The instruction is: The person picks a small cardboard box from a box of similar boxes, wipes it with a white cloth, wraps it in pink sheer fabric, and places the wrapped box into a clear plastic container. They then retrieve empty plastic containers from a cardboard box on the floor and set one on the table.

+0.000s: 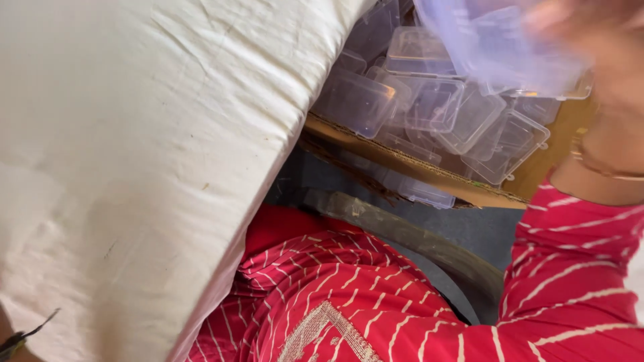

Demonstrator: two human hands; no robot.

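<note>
One right hand [590,27], blurred, grips one clear plastic box [496,47] above a cardboard carton [416,167] of many more.

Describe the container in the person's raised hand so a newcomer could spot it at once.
Start at the cardboard box full of clear plastic containers, right of the white cloth. Above it, at the top edge, the right hand lifts one clear lidded container. Unlike the rest, it is blurred, larger in view and raised out of the pile.

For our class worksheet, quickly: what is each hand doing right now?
Left hand: not in view.
Right hand: blurred, closed on a clear plastic box above the cardboard carton.
</note>
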